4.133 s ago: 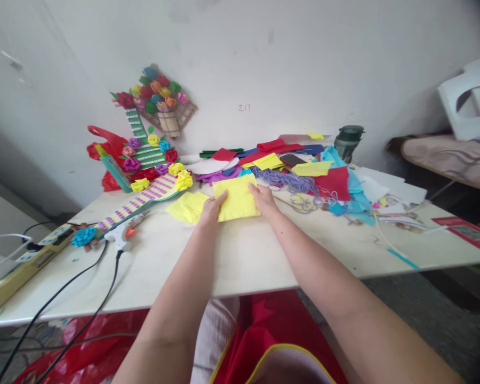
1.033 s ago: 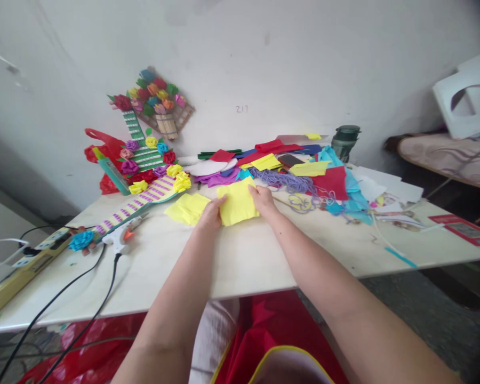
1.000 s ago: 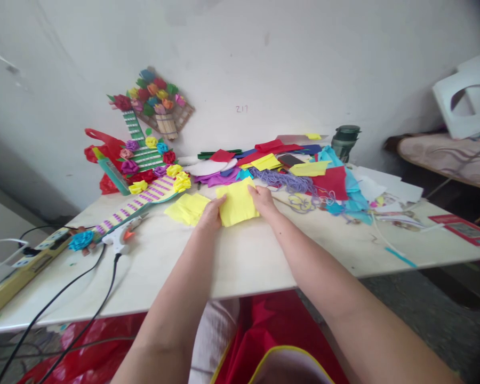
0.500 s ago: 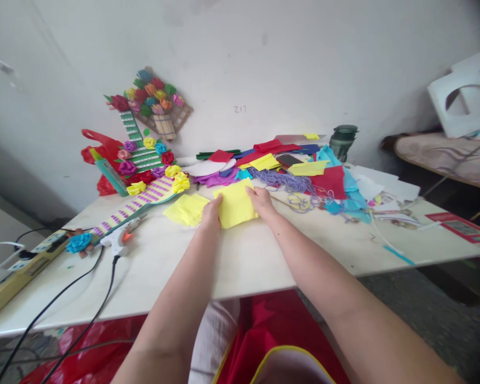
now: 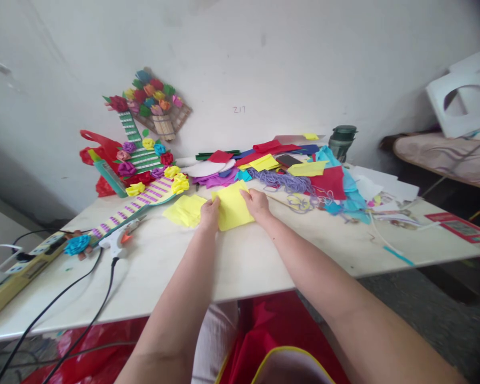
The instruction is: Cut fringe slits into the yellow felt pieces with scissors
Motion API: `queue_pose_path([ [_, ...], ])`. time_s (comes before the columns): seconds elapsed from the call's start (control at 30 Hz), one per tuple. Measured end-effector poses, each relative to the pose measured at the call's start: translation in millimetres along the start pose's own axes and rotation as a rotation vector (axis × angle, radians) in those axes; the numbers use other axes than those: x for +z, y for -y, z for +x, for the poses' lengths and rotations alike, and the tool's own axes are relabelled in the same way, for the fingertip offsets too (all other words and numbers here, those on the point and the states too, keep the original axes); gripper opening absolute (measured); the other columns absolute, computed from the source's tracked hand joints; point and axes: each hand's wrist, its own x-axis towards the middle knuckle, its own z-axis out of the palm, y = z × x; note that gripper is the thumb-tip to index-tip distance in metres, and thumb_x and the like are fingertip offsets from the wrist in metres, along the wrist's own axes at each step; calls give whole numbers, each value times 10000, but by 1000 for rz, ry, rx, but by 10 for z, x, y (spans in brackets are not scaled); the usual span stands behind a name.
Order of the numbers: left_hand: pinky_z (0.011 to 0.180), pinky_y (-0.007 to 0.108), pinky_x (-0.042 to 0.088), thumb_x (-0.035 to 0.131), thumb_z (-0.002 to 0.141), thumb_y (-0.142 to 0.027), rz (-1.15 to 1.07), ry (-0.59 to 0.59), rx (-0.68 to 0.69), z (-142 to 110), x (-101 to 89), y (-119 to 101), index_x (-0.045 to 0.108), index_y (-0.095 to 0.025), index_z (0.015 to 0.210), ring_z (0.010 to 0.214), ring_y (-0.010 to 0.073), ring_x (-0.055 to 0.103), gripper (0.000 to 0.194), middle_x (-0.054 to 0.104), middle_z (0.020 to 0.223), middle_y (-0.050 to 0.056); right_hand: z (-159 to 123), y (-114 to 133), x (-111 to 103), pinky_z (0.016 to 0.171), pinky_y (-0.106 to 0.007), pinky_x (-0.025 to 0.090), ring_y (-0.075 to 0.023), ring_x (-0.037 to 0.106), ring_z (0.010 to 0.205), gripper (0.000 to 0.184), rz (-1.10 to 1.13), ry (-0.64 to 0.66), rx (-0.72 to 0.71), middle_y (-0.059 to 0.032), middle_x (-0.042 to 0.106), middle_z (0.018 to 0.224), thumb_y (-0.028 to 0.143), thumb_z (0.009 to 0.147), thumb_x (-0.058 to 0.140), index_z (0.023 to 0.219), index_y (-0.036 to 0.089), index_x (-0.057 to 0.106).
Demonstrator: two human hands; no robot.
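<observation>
A square of yellow crepe paper (image 5: 233, 209) is held between my two hands, just above the table. My left hand (image 5: 210, 213) pinches its left edge with the thumb on top. On the opposite side my right hand (image 5: 256, 204) grips the upper right edge, fingers tucked behind the paper. Whether it is one sheet or several stacked I cannot tell. More yellow paper pieces (image 5: 183, 211) lie in a loose pile beside my left hand.
Coloured paper (image 5: 328, 182), purple yarn (image 5: 284, 180) and a dark green cup (image 5: 343, 143) crowd the back. At left are a flower-decorated guitar shape (image 5: 144, 200), a corded glue gun (image 5: 116, 240), a glue bottle (image 5: 109, 175) and a power strip (image 5: 28, 272).
The yellow square has tilted slightly and shifted a little to the left with both hands. Both hands keep their grip, and the other things lie as before.
</observation>
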Motion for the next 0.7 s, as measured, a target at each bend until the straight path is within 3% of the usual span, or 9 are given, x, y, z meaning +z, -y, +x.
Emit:
queue_pose_path([
  [0.17, 674, 261, 469, 475, 790, -227, -12, -115, -60, 3, 58, 17, 529, -172, 755, 791, 180, 628, 84, 631, 712, 43, -55, 85, 0, 519, -265, 166, -139, 441, 548, 382, -153, 20, -46, -54, 582, 604, 440, 866, 391, 666, 178, 584],
  [0.33, 788, 291, 428, 475, 785, -250, 276, -331, 154, 61, 99, 95, 447, -205, 622, 947, 220, 572, 171, 589, 696, 58, -96, 160, 34, 527, -270, 161, -146, 471, 556, 404, -173, 33, -79, -67, 599, 621, 441, 887, 349, 734, 170, 608],
  [0.4, 824, 288, 406, 478, 785, -251, 326, -367, 225, 74, 111, 100, 393, -217, 574, 987, 225, 548, 230, 572, 685, 63, -101, 178, 38, 530, -272, 158, -144, 468, 554, 403, -163, 24, -74, -67, 598, 623, 437, 889, 349, 736, 167, 607],
  [0.57, 727, 260, 448, 415, 819, -252, 182, -287, 181, 26, 153, 41, 414, -203, 606, 825, 177, 588, 218, 570, 683, 47, -100, 202, 30, 530, -272, 157, -136, 448, 544, 402, -137, 11, -43, -58, 586, 608, 425, 890, 354, 710, 161, 597],
  [0.7, 650, 274, 489, 401, 827, -443, 34, -165, 119, -76, 173, -24, 555, -158, 739, 724, 178, 619, 336, 637, 802, 97, -104, 214, 30, 530, -260, 182, -128, 433, 535, 390, -99, 7, -50, -43, 568, 584, 400, 890, 365, 673, 162, 583],
])
